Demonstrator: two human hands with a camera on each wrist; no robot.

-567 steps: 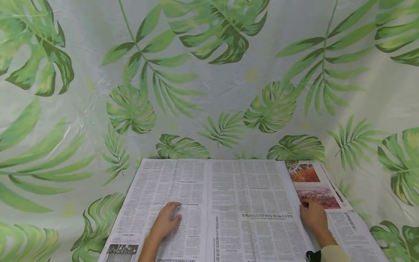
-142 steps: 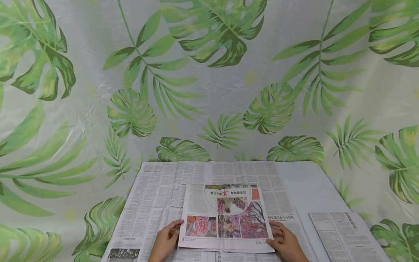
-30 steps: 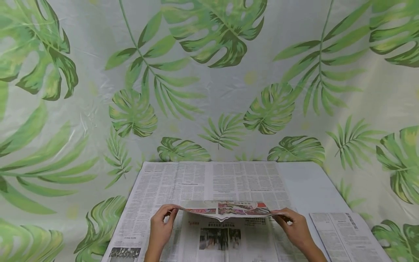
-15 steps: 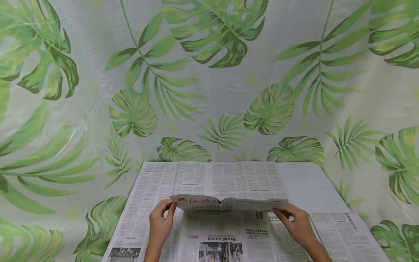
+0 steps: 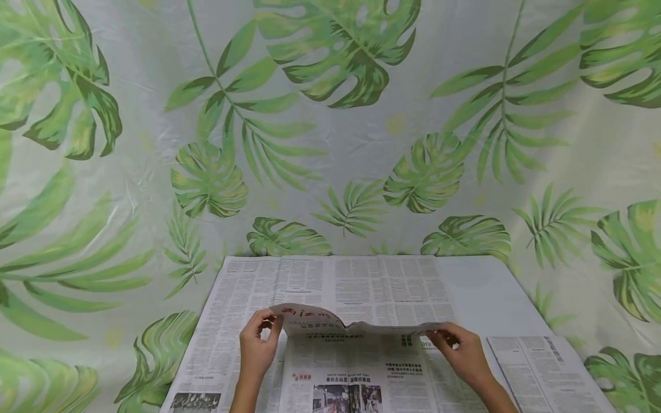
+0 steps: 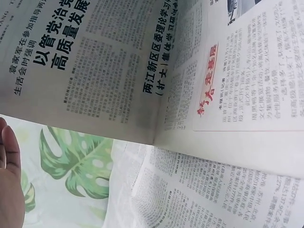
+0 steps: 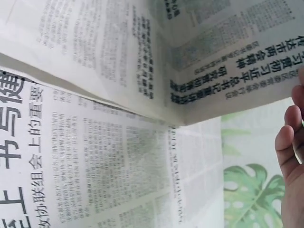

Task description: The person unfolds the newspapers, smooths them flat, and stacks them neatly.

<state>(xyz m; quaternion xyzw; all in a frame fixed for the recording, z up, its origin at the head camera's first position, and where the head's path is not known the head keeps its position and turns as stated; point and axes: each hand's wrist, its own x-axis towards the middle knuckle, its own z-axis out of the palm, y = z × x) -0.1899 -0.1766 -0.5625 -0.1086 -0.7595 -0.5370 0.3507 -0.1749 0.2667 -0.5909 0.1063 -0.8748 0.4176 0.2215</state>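
Note:
A newspaper (image 5: 356, 361) with a vertical crease down its middle lies in front of me, its far half raised and bent up along a fold. My left hand (image 5: 260, 341) pinches the raised half at its left corner, and my right hand (image 5: 459, 347) pinches the right corner. The left corner stands a little higher than the right. In the left wrist view the lifted page of the newspaper (image 6: 95, 61) meets the flat page at the fold, with fingertips of the left hand (image 6: 10, 166) at its edge. The right wrist view shows fingers of the right hand (image 7: 290, 137) at the page's edge.
Spread newspaper sheets (image 5: 242, 298) cover most of the white table (image 5: 485, 292). A folded newspaper (image 5: 547, 367) lies at the table's right side. Behind and around hangs a leaf-patterned sheet (image 5: 335, 143).
Earlier the newspaper lay folded with its colour-photo page up. Its far half has since been lifted, hiding the photos and showing the printed page beneath. In the last half second the left corner rose slightly.

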